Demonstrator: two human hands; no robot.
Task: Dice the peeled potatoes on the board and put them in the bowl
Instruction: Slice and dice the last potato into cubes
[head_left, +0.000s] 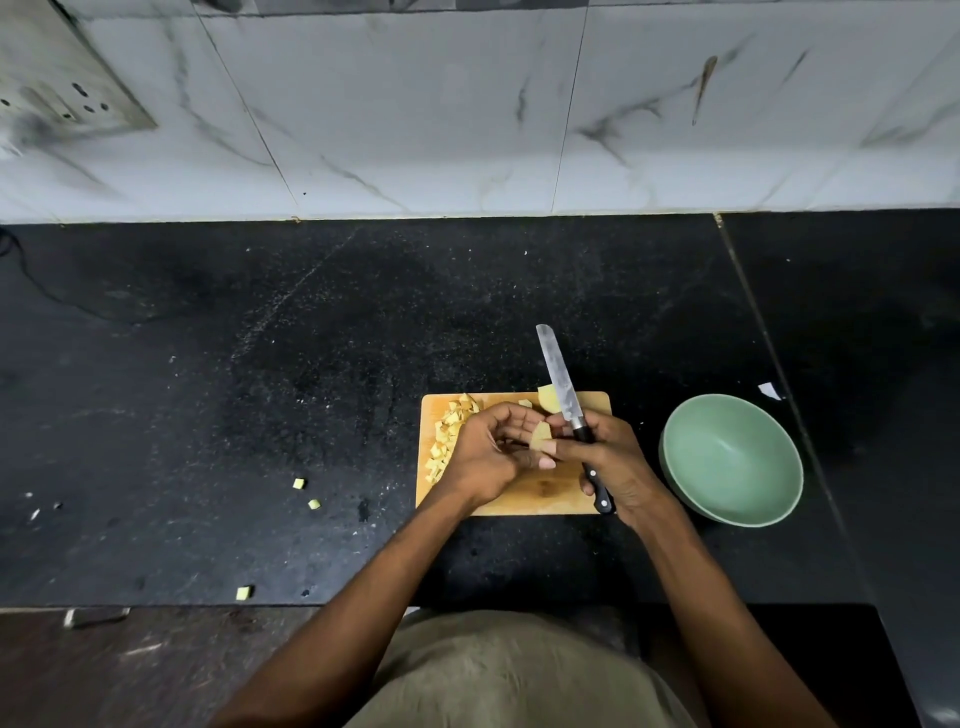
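Note:
A wooden cutting board (540, 499) lies on the black counter. A heap of diced potato (448, 434) covers its left part. My left hand (491, 457) hovers over the board with fingers curled under a thin potato slice (540, 435), and my right thumb and forefinger touch the same slice. My right hand (615, 462) grips the black handle of a knife (563, 395), blade pointing away past the board's far edge. Another potato piece (548, 397) sits at the far edge, partly behind the blade. A green bowl (732, 460), empty, stands right of the board.
Three stray potato cubes (298, 484) (314, 504) (243, 592) lie on the counter to the left. A white scrap (770, 391) sits beyond the bowl. A marble-tiled wall (467, 114) with a socket (67, 98) backs the counter, and the counter's front edge (156, 607) runs below.

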